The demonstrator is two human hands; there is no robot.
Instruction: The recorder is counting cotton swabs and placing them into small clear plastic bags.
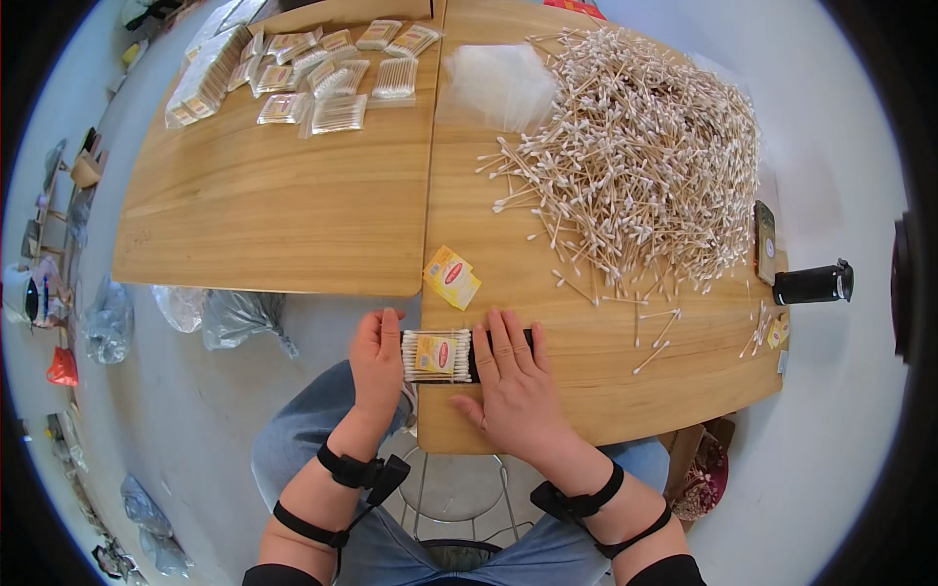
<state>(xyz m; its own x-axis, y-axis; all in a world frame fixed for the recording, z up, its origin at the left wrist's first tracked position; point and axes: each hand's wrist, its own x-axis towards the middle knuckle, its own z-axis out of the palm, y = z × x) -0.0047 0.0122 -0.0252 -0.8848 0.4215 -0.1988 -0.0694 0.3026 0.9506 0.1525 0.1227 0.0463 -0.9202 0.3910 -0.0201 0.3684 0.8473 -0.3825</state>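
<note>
A small pack of cotton swabs point(422, 369) with a yellow-and-white card on top lies at the table's near edge, its swabs side by side. My left hand point(375, 363) is closed on the pack's left end, thumb along its side. My right hand point(513, 391) lies flat, fingers stretched out, over a black flat piece point(475, 368) at the pack's right end. Most of that piece is hidden under the fingers. Just beyond the hands are some loose yellow cards point(451, 277).
A big heap of loose cotton swabs point(655, 156) covers the far right, with strays toward me. Clear plastic bags point(500, 86) lie beside it. Filled packs point(337, 112) sit at the far left. A black bottle point(811, 284) and a phone point(765, 242) stand along the right edge.
</note>
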